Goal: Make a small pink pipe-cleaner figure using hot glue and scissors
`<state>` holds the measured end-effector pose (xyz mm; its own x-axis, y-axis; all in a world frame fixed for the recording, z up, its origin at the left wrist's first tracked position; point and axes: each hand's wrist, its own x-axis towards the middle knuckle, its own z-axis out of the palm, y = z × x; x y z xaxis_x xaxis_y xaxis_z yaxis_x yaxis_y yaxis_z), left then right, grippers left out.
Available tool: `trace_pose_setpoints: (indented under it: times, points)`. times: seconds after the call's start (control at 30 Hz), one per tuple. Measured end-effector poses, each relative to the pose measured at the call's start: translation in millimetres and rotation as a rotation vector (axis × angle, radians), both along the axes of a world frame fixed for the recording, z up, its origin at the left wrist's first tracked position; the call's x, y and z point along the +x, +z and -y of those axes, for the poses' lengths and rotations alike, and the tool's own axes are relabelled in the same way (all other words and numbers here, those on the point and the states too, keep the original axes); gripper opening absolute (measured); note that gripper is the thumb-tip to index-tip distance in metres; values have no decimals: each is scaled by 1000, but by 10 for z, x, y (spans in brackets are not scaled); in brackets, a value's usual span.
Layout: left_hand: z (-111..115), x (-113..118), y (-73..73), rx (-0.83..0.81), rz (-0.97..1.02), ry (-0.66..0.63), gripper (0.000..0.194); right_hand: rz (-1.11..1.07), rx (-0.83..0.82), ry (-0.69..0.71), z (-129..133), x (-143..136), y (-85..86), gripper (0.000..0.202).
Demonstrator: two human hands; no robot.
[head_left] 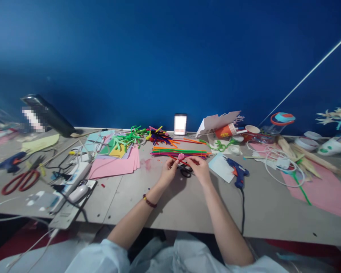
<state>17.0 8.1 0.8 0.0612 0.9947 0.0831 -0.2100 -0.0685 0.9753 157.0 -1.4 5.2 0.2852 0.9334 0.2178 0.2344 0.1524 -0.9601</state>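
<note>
1. Just nearer the person than the multicoloured bundle of straight fuzzy stems (177,151), the left hand (169,170) pinched a slim red fuzzy stem (183,161) beside a pink rounded piece (181,156), fingertips together.
2. The right hand (199,169), fingertips also closed, seemed to grip that stem too, presumably steadying it.
3. Right of the bundle, the blue plastic glue gun (238,173) rested nose-first over a pale-blue paper sheet (220,168), perhaps sparing the tabletop (125,189) drips.

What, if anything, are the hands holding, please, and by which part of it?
The left hand and right hand pinch a thin red fuzzy stem beside a small pink rounded piece; exactly where along the stem cannot be told.
</note>
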Motion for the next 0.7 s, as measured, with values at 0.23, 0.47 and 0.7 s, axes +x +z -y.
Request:
trace_pose_setpoints:
  times: [0.23, 0.47, 0.7]
  points:
    - [-22, -13, -44, 75, -28, 19, 20, 403, 150, -37, 18, -4, -3, 24]
    - [27, -19, 7, 189, -130, 56, 7, 145, -15, 109, 35, -53, -16, 28]
    - [28, -11, 19, 145, -85, 84, 7, 136, 99, -26, 56, -195, -47, 21]
